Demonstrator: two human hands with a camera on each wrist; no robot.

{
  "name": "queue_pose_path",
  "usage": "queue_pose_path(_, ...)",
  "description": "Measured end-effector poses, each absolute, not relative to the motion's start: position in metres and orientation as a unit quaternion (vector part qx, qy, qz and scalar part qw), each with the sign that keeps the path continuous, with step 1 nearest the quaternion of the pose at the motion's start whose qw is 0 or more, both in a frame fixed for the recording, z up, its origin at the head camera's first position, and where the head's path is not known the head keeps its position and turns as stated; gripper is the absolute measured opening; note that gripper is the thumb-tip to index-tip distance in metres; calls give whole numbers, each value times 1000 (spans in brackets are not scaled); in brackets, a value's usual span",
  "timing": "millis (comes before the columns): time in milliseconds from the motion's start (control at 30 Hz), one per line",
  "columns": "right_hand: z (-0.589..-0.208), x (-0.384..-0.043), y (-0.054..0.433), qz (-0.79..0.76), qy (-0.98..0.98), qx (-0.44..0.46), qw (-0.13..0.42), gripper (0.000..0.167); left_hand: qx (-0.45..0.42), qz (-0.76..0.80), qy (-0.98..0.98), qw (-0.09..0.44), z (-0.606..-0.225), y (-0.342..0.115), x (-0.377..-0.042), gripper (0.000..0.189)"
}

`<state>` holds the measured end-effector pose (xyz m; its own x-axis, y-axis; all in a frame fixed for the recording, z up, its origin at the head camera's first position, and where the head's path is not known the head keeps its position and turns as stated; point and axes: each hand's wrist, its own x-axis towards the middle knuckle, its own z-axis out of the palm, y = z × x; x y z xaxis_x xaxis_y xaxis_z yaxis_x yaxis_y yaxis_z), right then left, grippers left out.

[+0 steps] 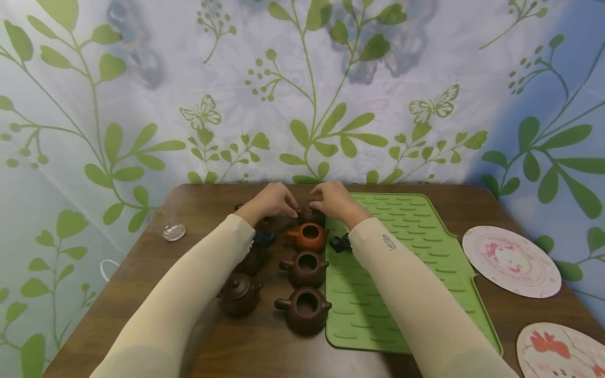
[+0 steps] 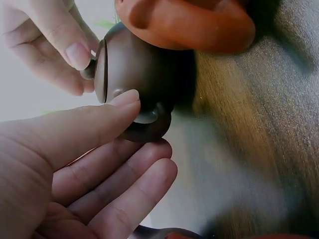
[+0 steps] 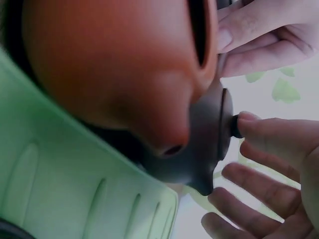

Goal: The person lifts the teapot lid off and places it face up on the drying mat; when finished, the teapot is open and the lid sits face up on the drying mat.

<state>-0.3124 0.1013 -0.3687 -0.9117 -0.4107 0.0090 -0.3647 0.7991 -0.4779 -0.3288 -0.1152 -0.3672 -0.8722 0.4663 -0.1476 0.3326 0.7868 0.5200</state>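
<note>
At the back of the table a dark brown teapot [image 2: 144, 69] stands with its lid [image 2: 101, 74] on. My left hand [image 1: 276, 200] holds its handle [image 2: 154, 127] between thumb and fingers. From the other side, my right hand [image 1: 334, 200] pinches the small lid knob [image 3: 236, 127], its other fingers spread near the spout [image 3: 202, 184]. Just in front sits an orange teapot [image 1: 310, 237] without a lid. Nearer still are two brown lidless teapots [image 1: 307, 269], one before the other, with dark openings.
A lidded brown teapot [image 1: 238, 294] stands left of the row, and others behind it are partly hidden by my left sleeve. To the right lies a green ridged mat [image 1: 378, 315]. Round printed mats [image 1: 510, 257] rest at the right edge; a clear glass item [image 1: 174, 231] stands left.
</note>
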Motion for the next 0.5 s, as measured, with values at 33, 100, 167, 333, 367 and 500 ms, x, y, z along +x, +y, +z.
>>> queue_pose_path(33,-370,-313,102,-242,947,-207,47,40,214,246,936,135,-367,-115,-328,22)
queue_pose_path(100,-371,-313,102,-241,946,-211,47,37,214,245,936,134,-368,-115,-328,22)
queue_pose_path(167,-372,-313,103,-243,945,-216,45,35,215,243,936,134,-368,-115,-329,22)
queue_pose_path(333,-375,-313,103,-247,940,-234,33,30,215,238,938,130,-368,-114,-329,20)
queue_pose_path(367,-375,-313,102,-245,939,-238,30,29,214,238,939,129,-368,-114,-329,20)
queue_pose_path(500,-376,-313,101,-238,940,-246,21,26,214,242,938,128,-370,-114,-329,20)
